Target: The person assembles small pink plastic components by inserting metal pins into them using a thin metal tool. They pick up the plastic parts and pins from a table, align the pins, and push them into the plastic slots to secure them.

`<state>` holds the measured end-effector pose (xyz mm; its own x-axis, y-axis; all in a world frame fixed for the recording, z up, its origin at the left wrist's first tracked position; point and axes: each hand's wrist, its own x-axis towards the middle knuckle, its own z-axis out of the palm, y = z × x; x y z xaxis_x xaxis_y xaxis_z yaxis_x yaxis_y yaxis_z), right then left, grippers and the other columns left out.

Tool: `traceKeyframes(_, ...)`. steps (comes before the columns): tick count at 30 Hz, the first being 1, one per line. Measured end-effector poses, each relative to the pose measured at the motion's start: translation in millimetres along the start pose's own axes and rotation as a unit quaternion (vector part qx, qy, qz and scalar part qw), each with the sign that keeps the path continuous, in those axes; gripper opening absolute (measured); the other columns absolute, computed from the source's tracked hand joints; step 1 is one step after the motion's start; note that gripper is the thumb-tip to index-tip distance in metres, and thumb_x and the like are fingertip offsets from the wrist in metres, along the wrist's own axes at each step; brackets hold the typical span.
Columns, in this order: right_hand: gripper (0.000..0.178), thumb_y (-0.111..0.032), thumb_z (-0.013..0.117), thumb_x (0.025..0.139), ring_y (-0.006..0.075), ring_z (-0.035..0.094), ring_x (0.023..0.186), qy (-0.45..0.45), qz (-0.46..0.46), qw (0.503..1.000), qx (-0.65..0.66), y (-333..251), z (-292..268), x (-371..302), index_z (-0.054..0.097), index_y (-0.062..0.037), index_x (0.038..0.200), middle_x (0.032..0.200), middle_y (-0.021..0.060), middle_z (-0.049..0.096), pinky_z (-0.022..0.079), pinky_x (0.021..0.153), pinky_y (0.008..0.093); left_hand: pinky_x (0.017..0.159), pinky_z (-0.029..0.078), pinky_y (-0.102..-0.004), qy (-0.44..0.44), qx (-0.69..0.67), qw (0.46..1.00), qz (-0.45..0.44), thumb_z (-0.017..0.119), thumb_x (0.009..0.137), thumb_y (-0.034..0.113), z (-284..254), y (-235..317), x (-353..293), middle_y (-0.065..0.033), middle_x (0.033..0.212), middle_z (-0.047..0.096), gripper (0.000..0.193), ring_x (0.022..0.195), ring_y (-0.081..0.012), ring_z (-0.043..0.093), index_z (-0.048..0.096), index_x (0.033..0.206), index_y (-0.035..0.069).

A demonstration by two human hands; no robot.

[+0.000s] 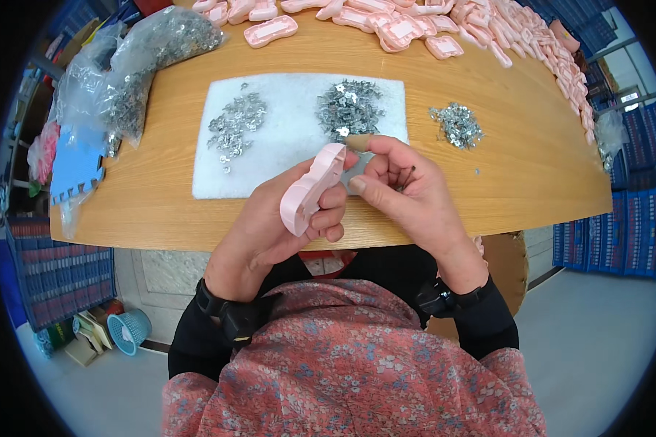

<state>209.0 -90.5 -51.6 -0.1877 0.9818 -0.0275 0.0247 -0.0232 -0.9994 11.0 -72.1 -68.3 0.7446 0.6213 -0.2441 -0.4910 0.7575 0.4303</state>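
My left hand [270,211] is closed around a pale pink plastic shell [310,191], held tilted on its edge above the near side of a white mat [288,146]. Close to the shell's upper end is my right hand [408,189], its index finger in a tan finger cot [357,143]. The right thumb is apart from that fingertip, and the other fingers curl inward with a small dark bit showing among them; what they hold is mostly hidden. Beyond the hands, a dense heap of small metal clips [348,105] lies on the mat. A looser scatter of metal pieces [237,120] lies at its left.
Another metal pile [457,125] sits on the wooden table [517,182], right of the mat. Many pink shells [401,30] line the far and right edges. Clear bags of metal parts [135,80] stand at left by a blue foam tile [76,162]. Blue crates [62,269] flank the table.
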Motion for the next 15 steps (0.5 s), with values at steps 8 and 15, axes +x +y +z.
traceKeyframes(8, 0.012, -0.004, 0.073, 0.087, 0.0000, 0.051, 0.072, -0.045, 0.046, 0.998, -0.022, -5.7, -12.9, 5.2, 0.066, 0.0005, 0.097, 0.079, -0.0050, 0.061, 0.043, 0.065, 0.0174, 0.049, 0.031, -0.0250, -0.023, -0.084, 0.994, -0.065, 0.042, 0.102, 0.036, 2.2, -8.3, -1.4, -0.0010, 0.078, 0.042, 0.034, 0.055, -0.0093, 0.040, 0.052, 0.125, 0.013)
traceKeyframes(15, 0.026, -0.011, 0.074, 0.089, 0.0026, 0.058, 0.081, -0.028, 0.061, 0.997, 0.046, 0.4, -19.9, -3.9, 0.066, 0.0021, 0.110, 0.092, -0.0016, 0.066, 0.049, 0.075, 0.0198, 0.050, 0.032, -0.0232, -0.075, -0.134, 0.985, -0.081, 0.041, 0.104, 0.038, -3.9, -17.2, 0.9, -0.0060, 0.084, 0.048, 0.034, 0.057, -0.0102, 0.044, 0.053, 0.126, 0.015)
